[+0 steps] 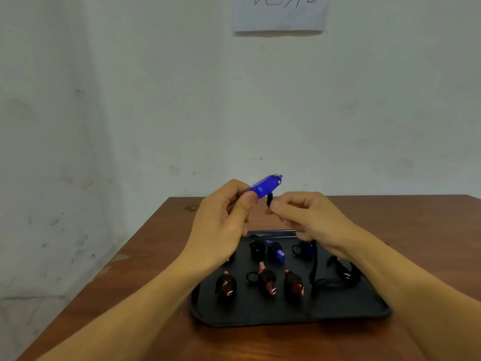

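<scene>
Left hand [221, 225] grips blue whistle [265, 187]; right hand [309, 217] pinches its cord [269, 199].

We see a brown wooden table [156, 256]. On it a black mat [260, 312] with rounded corners lies flat, towards our side, and a small brass-coloured round piece [191, 207] sits near its far left corner

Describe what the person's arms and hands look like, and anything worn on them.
The left forearm and right forearm are bare to the picture's edge, with no sleeves in view. The left hand and right hand wear no gloves. No rings, watch or bracelet show.
</scene>
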`<action>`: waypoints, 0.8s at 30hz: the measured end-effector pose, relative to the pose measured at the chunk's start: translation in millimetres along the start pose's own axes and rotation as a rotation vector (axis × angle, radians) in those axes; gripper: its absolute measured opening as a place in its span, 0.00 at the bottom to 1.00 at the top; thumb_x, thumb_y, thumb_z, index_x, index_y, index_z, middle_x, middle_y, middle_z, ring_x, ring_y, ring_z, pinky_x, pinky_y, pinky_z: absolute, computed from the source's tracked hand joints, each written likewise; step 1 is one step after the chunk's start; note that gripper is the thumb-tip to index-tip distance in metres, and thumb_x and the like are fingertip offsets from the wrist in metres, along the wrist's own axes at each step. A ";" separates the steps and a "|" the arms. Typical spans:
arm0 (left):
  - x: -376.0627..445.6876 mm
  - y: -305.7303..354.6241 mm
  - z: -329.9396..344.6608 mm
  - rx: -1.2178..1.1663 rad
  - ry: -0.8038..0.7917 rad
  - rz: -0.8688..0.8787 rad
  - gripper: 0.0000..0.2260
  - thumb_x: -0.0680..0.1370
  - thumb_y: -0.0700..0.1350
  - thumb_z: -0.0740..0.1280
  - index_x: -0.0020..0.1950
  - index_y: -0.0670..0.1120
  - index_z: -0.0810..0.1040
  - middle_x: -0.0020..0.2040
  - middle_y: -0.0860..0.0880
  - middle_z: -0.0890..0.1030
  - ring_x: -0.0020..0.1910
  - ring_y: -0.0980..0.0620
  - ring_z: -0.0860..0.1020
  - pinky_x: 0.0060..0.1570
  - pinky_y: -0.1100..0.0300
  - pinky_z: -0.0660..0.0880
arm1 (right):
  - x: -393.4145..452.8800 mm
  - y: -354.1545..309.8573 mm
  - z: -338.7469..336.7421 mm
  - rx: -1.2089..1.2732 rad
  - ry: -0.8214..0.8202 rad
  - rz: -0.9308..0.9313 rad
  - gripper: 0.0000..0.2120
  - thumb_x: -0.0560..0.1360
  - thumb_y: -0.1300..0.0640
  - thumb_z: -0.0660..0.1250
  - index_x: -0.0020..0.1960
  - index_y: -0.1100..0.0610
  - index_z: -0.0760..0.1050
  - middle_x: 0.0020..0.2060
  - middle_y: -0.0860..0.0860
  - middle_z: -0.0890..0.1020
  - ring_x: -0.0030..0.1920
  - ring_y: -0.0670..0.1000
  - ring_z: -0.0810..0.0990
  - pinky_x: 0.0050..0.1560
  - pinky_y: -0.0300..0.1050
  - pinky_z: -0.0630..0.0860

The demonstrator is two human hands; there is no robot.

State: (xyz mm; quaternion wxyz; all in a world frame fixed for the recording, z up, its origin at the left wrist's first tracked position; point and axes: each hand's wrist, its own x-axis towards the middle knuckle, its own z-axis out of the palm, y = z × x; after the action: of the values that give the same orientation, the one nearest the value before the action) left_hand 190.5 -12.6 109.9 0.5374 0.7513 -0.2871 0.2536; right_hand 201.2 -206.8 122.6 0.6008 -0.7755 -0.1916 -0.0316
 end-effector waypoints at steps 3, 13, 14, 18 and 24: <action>7.1 -30.8 4.6 0.213 0.026 0.006 0.08 0.83 0.47 0.62 0.48 0.48 0.77 0.31 0.49 0.76 0.29 0.50 0.75 0.31 0.54 0.72 | 4.7 17.4 6.1 -0.343 0.025 -0.171 0.07 0.79 0.54 0.68 0.44 0.49 0.84 0.32 0.43 0.81 0.33 0.41 0.76 0.40 0.34 0.72; -4.6 -71.7 16.9 0.715 -0.227 0.381 0.10 0.81 0.51 0.57 0.49 0.47 0.74 0.40 0.51 0.78 0.37 0.45 0.77 0.30 0.48 0.75 | 24.8 -8.2 -7.5 -0.827 -0.217 -0.203 0.05 0.77 0.49 0.69 0.44 0.46 0.82 0.39 0.39 0.84 0.42 0.39 0.81 0.46 0.36 0.76; -3.9 -71.3 16.3 0.672 -0.209 0.392 0.11 0.82 0.50 0.57 0.50 0.46 0.76 0.42 0.50 0.79 0.39 0.46 0.77 0.32 0.49 0.75 | 28.5 -7.5 -10.4 -0.753 -0.222 -0.207 0.04 0.77 0.50 0.71 0.44 0.47 0.83 0.39 0.41 0.85 0.43 0.40 0.82 0.48 0.35 0.76; -2.7 -70.2 12.6 0.551 -0.097 0.411 0.12 0.82 0.47 0.59 0.52 0.42 0.79 0.44 0.50 0.81 0.40 0.50 0.75 0.39 0.61 0.68 | 35.4 2.1 -15.0 -0.373 -0.222 -0.181 0.07 0.71 0.48 0.74 0.43 0.51 0.85 0.37 0.49 0.86 0.39 0.46 0.83 0.45 0.36 0.77; -7.7 -73.5 14.5 0.501 -0.097 0.426 0.11 0.82 0.45 0.61 0.52 0.41 0.80 0.44 0.50 0.80 0.40 0.54 0.74 0.43 0.71 0.65 | 33.8 24.7 -6.1 0.014 -0.254 0.011 0.03 0.68 0.51 0.73 0.36 0.50 0.84 0.29 0.47 0.79 0.27 0.46 0.65 0.29 0.41 0.55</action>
State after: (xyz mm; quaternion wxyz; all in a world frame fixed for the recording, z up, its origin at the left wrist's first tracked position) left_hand 237.8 -6.3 51.7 0.2562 0.7944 -0.3919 0.3869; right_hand 241.8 -208.8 111.0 0.5774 -0.7700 -0.2619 0.0715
